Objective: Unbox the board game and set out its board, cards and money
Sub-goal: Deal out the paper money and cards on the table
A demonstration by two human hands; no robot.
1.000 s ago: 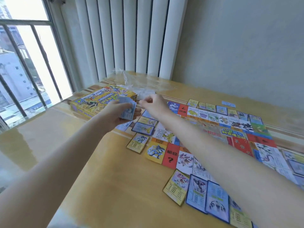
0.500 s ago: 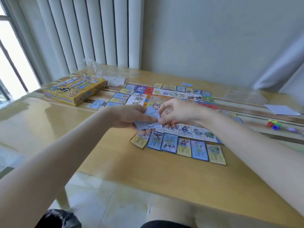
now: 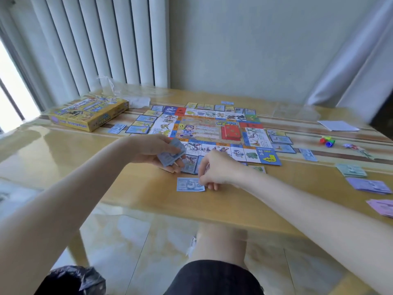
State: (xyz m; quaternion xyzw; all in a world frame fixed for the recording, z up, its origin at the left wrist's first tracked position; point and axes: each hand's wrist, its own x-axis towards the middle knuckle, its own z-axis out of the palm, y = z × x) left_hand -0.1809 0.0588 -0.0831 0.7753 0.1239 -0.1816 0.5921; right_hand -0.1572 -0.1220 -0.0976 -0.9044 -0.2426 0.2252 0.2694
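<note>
Head view: right hand (image 3: 214, 170) fingertips pinching blue banknote (image 3: 190, 184).

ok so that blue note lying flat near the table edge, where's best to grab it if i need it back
Likely the blue note by its left short end, coming from the left: the right hand covers the right end. It lies flat on the table, so slide it towards the near edge, then pinch the overhang.

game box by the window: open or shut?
Shut. The yellow box lies flat on the table with its printed top on and no flap or lid raised; the board is already out beside it.
</note>
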